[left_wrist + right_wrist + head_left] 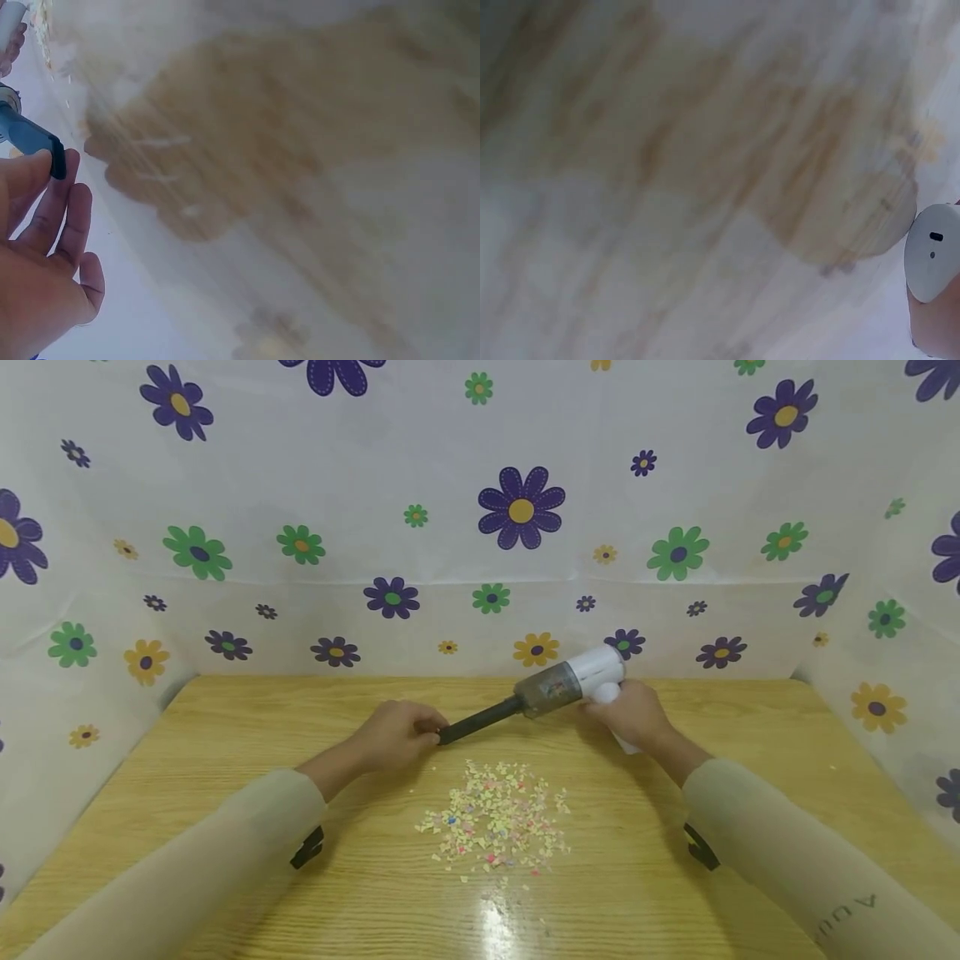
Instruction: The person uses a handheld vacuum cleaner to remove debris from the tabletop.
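Note:
A handheld vacuum cleaner (598, 667) with a white body, a see-through grey dust cup (551, 690) and a long black nozzle (480, 721) is held slantwise above the table. My right hand (636, 713) grips its white handle. At the nozzle's end, my left hand (393, 733) pinches the tip between thumb and fingers; the left wrist view shows the flat slanted tip (36, 142) there. In the right wrist view the handle's rounded base (932, 251), with a small slot and dot, pokes out of the hand. Small paper scraps (498, 818) lie scattered below the nozzle.
The wooden table (247, 743) carries the loose scraps, mostly pale yellow with some pink and blue bits. A flower-printed white cloth (450, 460) walls off the back and both sides. Black wrist straps (307, 847) show below the sleeves.

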Available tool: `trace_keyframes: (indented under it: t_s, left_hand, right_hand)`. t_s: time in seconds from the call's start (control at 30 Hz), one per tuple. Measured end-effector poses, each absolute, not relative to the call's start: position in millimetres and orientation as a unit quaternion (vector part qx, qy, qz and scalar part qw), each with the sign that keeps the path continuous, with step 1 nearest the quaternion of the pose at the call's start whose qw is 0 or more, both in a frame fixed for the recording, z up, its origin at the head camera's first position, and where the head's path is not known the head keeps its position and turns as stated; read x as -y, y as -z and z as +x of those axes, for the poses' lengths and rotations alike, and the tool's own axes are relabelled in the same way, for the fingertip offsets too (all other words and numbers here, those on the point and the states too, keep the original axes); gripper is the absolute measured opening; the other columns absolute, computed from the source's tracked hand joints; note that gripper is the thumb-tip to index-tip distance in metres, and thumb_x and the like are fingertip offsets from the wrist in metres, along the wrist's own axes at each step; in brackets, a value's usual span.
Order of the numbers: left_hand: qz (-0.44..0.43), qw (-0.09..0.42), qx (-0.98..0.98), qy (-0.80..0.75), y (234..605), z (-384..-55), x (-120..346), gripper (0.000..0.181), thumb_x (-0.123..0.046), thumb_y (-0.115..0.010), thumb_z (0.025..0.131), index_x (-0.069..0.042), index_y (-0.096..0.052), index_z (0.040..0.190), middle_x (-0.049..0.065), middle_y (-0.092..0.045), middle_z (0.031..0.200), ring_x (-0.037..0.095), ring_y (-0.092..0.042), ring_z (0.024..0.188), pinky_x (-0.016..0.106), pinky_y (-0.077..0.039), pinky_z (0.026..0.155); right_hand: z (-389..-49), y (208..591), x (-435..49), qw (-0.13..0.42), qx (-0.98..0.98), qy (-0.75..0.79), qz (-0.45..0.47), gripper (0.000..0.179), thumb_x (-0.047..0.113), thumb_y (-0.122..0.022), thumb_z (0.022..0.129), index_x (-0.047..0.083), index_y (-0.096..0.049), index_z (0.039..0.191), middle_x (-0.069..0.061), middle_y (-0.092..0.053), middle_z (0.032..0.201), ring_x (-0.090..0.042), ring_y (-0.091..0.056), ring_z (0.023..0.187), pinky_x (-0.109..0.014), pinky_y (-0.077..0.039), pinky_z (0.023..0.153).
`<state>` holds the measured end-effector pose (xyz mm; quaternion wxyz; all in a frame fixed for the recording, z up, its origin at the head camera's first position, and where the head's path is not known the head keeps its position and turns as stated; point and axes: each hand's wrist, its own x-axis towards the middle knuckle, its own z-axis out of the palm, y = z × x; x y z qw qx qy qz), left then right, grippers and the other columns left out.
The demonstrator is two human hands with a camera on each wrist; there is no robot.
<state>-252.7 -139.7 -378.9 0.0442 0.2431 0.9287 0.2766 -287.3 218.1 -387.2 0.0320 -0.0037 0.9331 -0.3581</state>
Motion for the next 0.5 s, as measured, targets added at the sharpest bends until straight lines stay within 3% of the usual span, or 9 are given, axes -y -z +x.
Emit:
trace_keyframes:
  t_s: [0.17,0.5]
  left_hand:
    - [0.241,0.018,-0.932,-0.269,379,-261,137,0.02,-0.006,-0.063,0.095,-0.004,-0.073,0.113,0.01,-0.075,0.106,0.027,-0.069,0.101,0.046,-0.054,0.093]
    - [0.229,0.014,-0.939,-0.254,376,-269,135,0.023,-0.009,-0.061,0.097,-0.006,-0.072,0.117,0.009,-0.075,0.108,0.026,-0.068,0.1,0.047,-0.053,0.093]
  right_hand:
    - [-289,387,-220,0.045,-0.936,0.349,0.005,0.046,0.03,-0.071,0.082,-0.005,-0.057,0.108,-0.018,-0.063,0.095,-0.024,-0.06,0.077,-0.03,-0.052,0.062]
    - [-289,386,-221,0.054,-0.929,0.367,0.007,0.044,0.029,-0.07,0.083,-0.004,-0.055,0.108,-0.015,-0.065,0.087,-0.019,-0.061,0.067,-0.028,-0.052,0.059]
